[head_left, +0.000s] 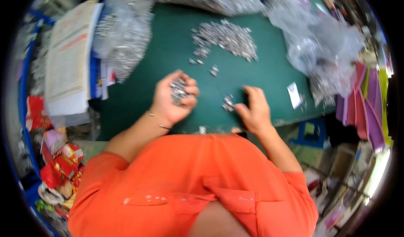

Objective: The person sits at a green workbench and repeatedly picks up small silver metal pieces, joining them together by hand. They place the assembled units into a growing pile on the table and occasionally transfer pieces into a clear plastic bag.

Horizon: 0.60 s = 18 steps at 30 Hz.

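My left hand (165, 103) is turned palm up above the table's near part, its fingers curled round a handful of small silvery metal parts (178, 92). A thin bangle (164, 127) circles that wrist. To the right, my right hand (257, 111) is low over the green tabletop (168, 43), thumb and fingers apart. Its thumb tip comes close to a small cluster of the same metal parts (227, 103); whether it touches them I cannot tell. One or two loose pieces (214, 71) lie farther off, before a wide spread pile of metal parts (227, 37).
Clear plastic bags of metal parts stand at the back left (130, 47), back middle (223, 1) and right (332, 77). Printed sheets (69, 56) hang at the left. A small white paper (294, 95) lies at right, near purple and pink bins (362, 102). A blue stool (311, 132) stands below.
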Each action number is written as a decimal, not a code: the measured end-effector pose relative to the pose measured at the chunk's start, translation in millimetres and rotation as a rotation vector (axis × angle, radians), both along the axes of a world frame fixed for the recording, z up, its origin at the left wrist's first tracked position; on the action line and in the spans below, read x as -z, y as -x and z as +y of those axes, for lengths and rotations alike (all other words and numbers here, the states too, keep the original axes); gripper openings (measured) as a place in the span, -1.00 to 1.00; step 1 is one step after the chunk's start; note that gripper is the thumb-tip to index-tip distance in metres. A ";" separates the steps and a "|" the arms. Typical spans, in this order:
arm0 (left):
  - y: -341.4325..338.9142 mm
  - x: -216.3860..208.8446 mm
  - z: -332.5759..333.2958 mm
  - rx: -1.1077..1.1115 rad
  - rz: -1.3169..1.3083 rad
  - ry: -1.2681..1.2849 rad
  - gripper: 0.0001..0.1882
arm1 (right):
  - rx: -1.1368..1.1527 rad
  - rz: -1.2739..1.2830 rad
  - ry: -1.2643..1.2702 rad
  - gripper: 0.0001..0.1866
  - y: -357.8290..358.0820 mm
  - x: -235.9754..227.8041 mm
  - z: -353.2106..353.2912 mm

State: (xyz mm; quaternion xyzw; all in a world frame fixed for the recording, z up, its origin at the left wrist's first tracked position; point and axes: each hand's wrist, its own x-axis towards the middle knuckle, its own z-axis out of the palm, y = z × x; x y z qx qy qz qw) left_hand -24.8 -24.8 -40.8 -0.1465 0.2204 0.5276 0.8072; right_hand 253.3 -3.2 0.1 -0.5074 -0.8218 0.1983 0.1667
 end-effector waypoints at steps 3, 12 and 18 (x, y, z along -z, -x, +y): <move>-5.6 -8.3 2.3 0.015 0.008 0.031 -0.74 | -0.235 -0.065 -0.227 -0.34 22.5 7.4 -12.1; -3.8 -17.3 6.3 0.312 0.120 0.150 -0.76 | -0.215 0.156 -0.383 -0.73 38.9 37.2 46.5; -16.0 -18.1 8.9 0.418 0.264 0.131 -0.79 | -0.296 0.566 -0.298 -0.92 92.7 29.7 27.0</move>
